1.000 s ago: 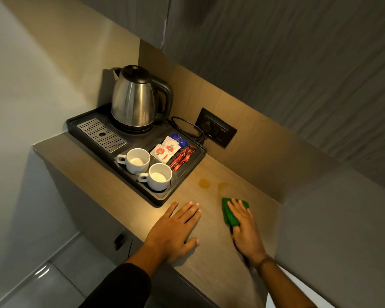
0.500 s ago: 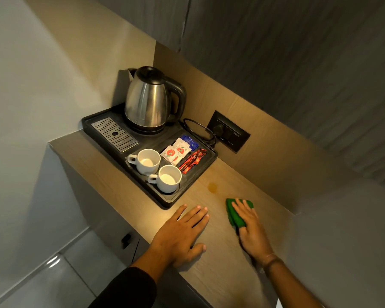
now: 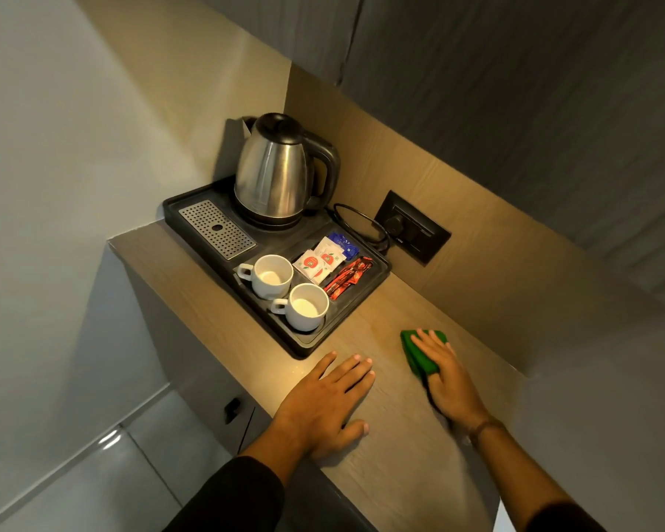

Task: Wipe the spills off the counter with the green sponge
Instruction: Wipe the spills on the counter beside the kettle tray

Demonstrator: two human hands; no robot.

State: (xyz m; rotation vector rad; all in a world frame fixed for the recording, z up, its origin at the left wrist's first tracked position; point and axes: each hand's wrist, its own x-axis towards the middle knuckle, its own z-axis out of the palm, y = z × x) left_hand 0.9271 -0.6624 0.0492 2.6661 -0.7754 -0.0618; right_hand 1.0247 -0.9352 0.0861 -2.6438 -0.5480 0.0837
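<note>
The green sponge (image 3: 415,353) lies flat on the wooden counter (image 3: 396,462), to the right of the black tray. My right hand (image 3: 448,382) presses down on it, fingers spread over its top. My left hand (image 3: 325,405) rests palm down on the counter near the front edge, fingers apart, holding nothing. I see no stain on the counter around the sponge; what lies under it is hidden.
A black tray (image 3: 308,345) at the left holds a steel kettle (image 3: 275,172), two white cups (image 3: 271,274) and several sachets (image 3: 323,261). A wall socket (image 3: 413,228) with a plugged cord sits on the backsplash. Walls close the counter on the right and back.
The two brownish spots seen on the counter beyond the sponge are no longer visible. My right hand slid the sponge forward over them. My left hand stayed flat in place.
</note>
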